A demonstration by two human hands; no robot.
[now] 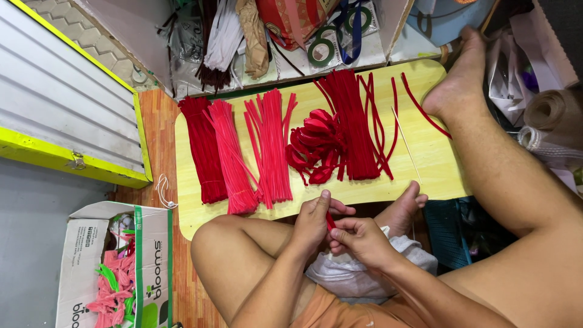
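Sitting cross-legged on the floor, the person works over the lap. Left hand [313,222] and right hand [358,240] meet just above a white cloth bundle [358,273]; both are closed in a pinch on one short red pipe cleaner piece [330,220], which shows only as a sliver between the fingers. One foot [401,209] rests just beyond the hands, at the near edge of the board.

Next out, a pale wooden board [437,164] serves as tabletop. On it, left to right: a dark red pipe cleaner bundle [203,152], a pink bundle [234,161], a lighter red bundle [272,149], a heap of bent red loops [313,146], a deep red bundle [352,124], then a few loose red strands [385,121] and a thin wooden skewer [405,146]. The other foot [458,76] lies on the board's far right corner.

Near left, an open cardboard box [155,255] holds pink and green pieces. Farthest, beyond the board, a box of supplies with green tape rolls [322,48] and white strands [223,36].
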